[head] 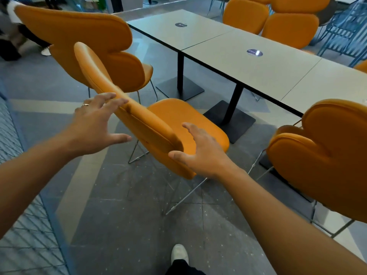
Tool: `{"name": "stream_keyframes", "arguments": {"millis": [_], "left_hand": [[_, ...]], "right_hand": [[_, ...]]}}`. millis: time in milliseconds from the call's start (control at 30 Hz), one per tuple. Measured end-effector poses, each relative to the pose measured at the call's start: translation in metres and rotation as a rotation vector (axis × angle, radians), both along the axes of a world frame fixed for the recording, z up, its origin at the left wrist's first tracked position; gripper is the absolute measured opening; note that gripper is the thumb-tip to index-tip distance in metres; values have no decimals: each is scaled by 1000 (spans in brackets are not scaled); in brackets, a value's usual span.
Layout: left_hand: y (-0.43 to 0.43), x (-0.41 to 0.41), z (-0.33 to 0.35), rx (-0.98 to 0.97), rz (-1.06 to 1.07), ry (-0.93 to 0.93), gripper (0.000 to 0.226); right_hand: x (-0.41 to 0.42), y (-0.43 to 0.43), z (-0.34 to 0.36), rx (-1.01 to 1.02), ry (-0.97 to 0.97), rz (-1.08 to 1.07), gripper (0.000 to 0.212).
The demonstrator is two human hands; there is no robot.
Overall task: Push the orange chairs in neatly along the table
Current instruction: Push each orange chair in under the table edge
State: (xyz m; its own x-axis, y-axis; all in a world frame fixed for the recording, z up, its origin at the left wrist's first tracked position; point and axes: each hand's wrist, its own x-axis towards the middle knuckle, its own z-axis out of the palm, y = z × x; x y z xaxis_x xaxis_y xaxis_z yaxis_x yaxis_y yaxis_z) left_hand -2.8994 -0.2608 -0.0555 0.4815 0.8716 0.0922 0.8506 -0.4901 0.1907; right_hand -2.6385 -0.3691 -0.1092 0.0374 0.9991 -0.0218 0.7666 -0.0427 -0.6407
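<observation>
An orange chair (178, 118) stands in front of me, turned side-on and away from the long grey table (258, 64). My left hand (95, 124) is spread open at the top edge of its backrest, fingertips touching or nearly touching it. My right hand (200, 151) is open at the backrest's lower right corner, thumb under the edge. A second orange chair (95, 42) stands further left, off the table. A third orange chair (325, 155) sits at the right against the table's near edge.
More orange chairs (278, 22) line the table's far side. Black pedestal bases (230, 120) stand under the table. A blue mesh railing (23, 225) runs along my left. A person (17, 36) is at the far left. My white shoe (179, 254) is below.
</observation>
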Motion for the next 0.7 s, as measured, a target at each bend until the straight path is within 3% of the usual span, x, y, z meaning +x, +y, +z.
{"name": "stream_keyframes", "arguments": {"millis": [167, 333, 500, 700], "left_hand": [[35, 0, -1, 14, -73, 24, 103], [66, -4, -7, -17, -190, 58, 94], [93, -7, -8, -19, -337, 27, 84], [113, -7, -13, 14, -453, 51, 92]], "right_hand": [[-12, 27, 5, 11, -4, 28, 88], [-27, 40, 7, -2, 39, 47, 68], [-38, 38, 11, 6, 111, -50, 62], [-84, 46, 14, 125, 102, -278, 62]]}}
